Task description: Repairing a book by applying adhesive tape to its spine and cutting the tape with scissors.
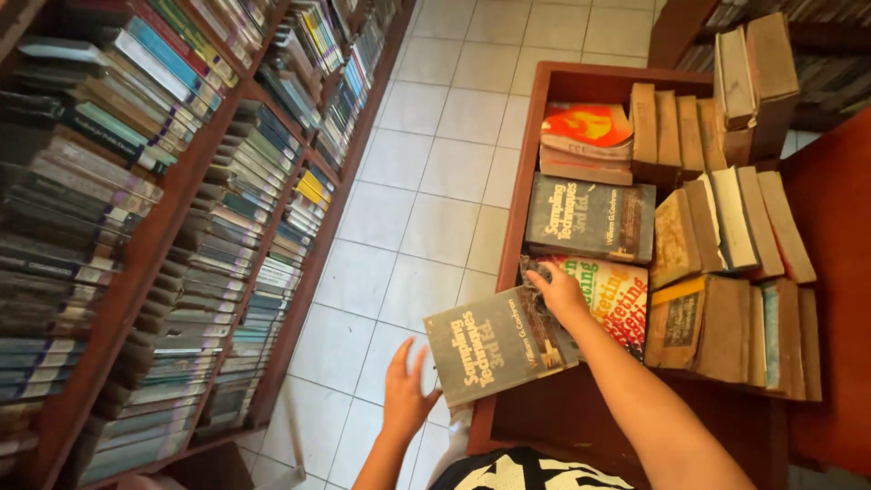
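A black-and-white patterned shirt [522, 472] sits at the bottom edge, and from it both bare arms reach forward. The left hand [406, 386] hovers open over the pale floor tiles [435, 181], fingers spread wide, just below a grey paperback book [499, 343] without gripping it. The right hand [558, 292] pinches that book's upper corner with closed fingers, holding it tilted over the front left edge of the reddish wooden desk [544, 118]. A matching grey book [590, 218] lies flat farther back, beside a red-lettered white book [612, 299] and rows of worn brown volumes [726, 327]. A tall bookshelf [163, 227] fills the left.
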